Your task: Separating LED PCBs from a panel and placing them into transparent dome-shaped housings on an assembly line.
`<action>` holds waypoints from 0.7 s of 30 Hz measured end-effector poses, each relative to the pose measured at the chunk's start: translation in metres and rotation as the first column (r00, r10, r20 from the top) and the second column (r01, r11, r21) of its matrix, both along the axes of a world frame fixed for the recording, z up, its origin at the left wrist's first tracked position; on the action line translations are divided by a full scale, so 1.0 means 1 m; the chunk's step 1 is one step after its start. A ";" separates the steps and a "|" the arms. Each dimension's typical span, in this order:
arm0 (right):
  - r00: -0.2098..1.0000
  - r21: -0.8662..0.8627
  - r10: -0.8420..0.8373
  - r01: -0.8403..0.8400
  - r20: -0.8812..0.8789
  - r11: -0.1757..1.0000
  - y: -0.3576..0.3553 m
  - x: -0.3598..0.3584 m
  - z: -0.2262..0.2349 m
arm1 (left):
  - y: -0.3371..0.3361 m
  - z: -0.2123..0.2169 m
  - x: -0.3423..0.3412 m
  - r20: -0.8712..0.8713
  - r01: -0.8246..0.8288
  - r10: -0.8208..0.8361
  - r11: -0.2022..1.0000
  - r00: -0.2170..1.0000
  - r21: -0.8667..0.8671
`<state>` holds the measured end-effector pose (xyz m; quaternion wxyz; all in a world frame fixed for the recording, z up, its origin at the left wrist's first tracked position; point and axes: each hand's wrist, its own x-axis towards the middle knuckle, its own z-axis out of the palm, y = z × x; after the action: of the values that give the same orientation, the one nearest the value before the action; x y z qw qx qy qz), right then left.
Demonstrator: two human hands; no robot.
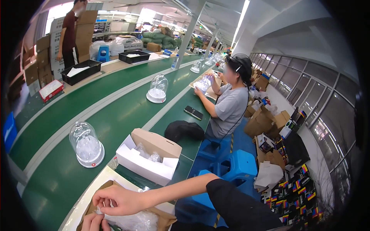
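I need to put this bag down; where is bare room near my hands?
Bare green belt lies between the near glass dome and the open white box. It is crowded by both hands, left hand and right hand, over the crinkled plastic bag.

We see the green bench (115,115) carrying a domed glass cover (86,144), and right of that cover an open white box (148,159), then a black phone (193,112).

The left hand (91,222) is cut off by the lower edge, its grip on the clear bag (133,221) hidden.
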<state>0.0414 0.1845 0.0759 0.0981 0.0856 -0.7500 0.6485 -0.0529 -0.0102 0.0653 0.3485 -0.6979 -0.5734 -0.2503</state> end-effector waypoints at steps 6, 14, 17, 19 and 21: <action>0.993 0.096 0.053 -0.043 -0.105 0.994 0.017 0.000 0.015 | 0.014 0.039 0.032 0.650 -0.139 0.350 0.925 0.674 -0.354; 0.988 0.190 0.110 -0.088 -0.110 0.978 0.029 0.000 0.013 | 0.017 0.032 0.036 0.499 -0.210 0.365 0.917 0.786 -0.340; 0.994 0.140 0.107 -0.108 0.016 0.984 0.035 0.001 0.017 | 0.016 0.032 0.038 0.504 -0.198 0.357 0.919 0.786 -0.342; 0.990 0.181 0.138 -0.137 0.005 0.974 0.041 0.002 0.012 | 0.015 0.031 0.040 0.463 -0.222 0.371 0.912 0.805 -0.345; 0.991 0.182 0.131 -0.135 0.035 0.974 0.042 0.003 0.010 | 0.013 0.026 0.040 0.458 -0.219 0.368 0.913 0.809 -0.345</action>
<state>0.0449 0.2261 0.0859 0.0376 0.1371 -0.8003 0.5825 -0.0127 0.0025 0.0915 0.1169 -0.5492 -0.7761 -0.2871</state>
